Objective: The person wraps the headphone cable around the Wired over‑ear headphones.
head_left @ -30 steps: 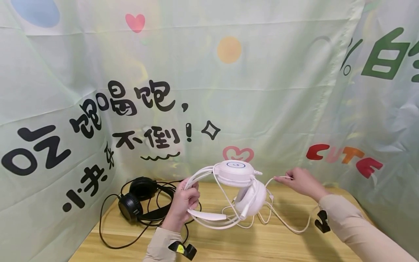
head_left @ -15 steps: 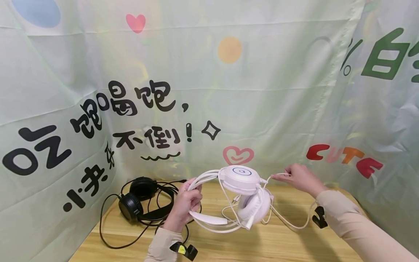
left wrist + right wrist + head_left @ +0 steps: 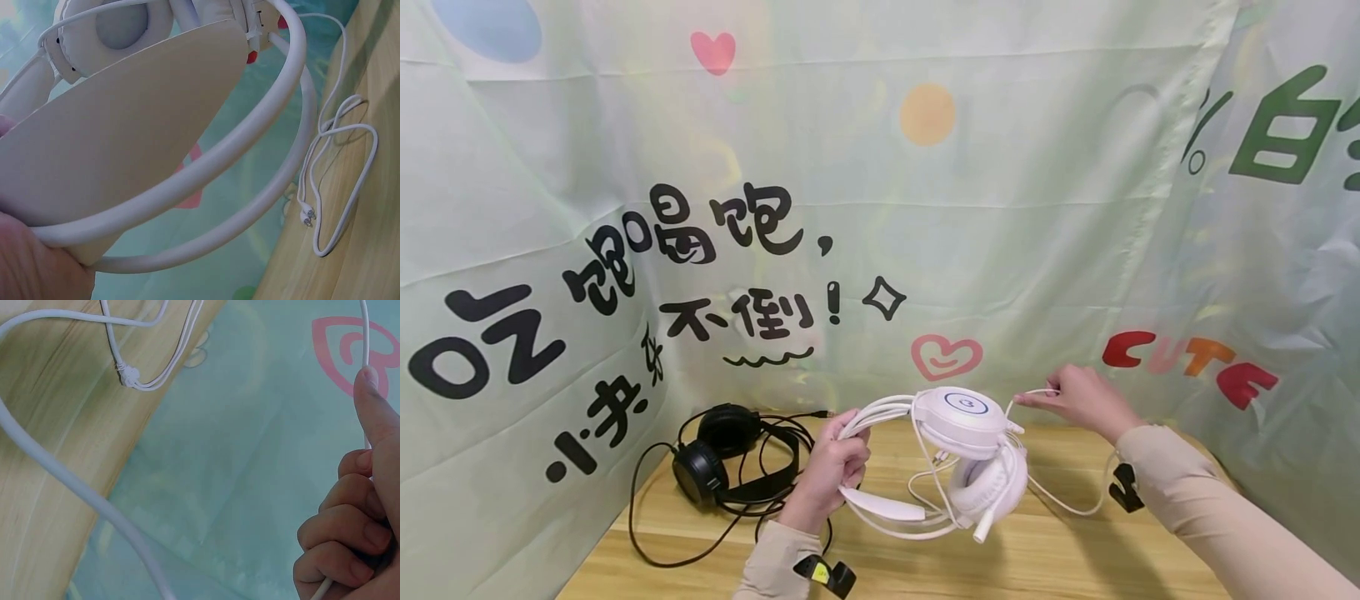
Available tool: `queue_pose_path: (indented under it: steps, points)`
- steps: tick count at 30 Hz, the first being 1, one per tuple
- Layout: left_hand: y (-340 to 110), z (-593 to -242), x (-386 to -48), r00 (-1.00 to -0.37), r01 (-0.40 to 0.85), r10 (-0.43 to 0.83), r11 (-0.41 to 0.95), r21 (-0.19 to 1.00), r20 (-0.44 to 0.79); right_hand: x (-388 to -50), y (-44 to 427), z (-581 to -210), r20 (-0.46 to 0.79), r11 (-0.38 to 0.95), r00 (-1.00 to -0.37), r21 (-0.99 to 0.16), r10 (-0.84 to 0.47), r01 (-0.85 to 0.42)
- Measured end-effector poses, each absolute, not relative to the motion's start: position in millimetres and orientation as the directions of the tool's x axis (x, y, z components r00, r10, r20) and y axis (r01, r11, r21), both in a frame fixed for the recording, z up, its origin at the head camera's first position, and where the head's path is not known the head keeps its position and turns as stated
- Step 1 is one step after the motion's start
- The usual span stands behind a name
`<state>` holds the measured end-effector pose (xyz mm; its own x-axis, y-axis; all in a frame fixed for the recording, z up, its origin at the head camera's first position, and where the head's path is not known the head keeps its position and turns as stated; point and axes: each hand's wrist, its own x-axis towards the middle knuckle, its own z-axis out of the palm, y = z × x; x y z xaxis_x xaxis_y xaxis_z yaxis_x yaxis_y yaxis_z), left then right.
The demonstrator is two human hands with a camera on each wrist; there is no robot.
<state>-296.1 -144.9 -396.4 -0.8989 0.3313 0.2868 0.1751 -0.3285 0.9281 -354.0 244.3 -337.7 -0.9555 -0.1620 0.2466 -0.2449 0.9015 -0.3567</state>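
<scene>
A white over-ear headset (image 3: pixel 967 423) is held up above the wooden table, lying sideways with its earcups to the right. My left hand (image 3: pixel 837 462) grips its headband (image 3: pixel 206 153); the fingers curl round the thin tubes and the inner strap. The headset's small microphone boom (image 3: pixel 984 525) points down toward the front. To the right, my right hand (image 3: pixel 1078 398) holds the white cable (image 3: pixel 366 337) near where it leaves the upper earcup, with the thumb laid along it and the other fingers curled. The plug ends (image 3: pixel 307 215) of the cable lie on the table.
Black headphones (image 3: pixel 700 475) with a tangled black cable lie on the left of the wooden table (image 3: pixel 1037 567). A printed fabric curtain (image 3: pixel 1030 250) stands right behind the table and along both sides. Slack white cable (image 3: pixel 1075 510) hangs below the right hand.
The headset and my left hand have moved slightly right and down, with the earcups turned a little. My right hand has shifted left and slightly up, nearer the earcup, still holding the cable.
</scene>
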Motion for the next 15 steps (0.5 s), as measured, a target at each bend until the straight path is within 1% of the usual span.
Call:
queue_pose_path:
  steps: [4, 15]
  points:
    - [-144, -397, -296, -0.89, 0.182, 0.348, -0.318, 0.93, 0.294, -355, 242, -335, 0.24, 0.909, -0.956, -0.338, -0.169, -0.246]
    - [-142, -397, -294, -0.87, 0.179, 0.403, -0.276, 0.944, 0.283, -353, 226, -324, 0.223, 0.943, -0.958, -0.241, -0.178, -0.231]
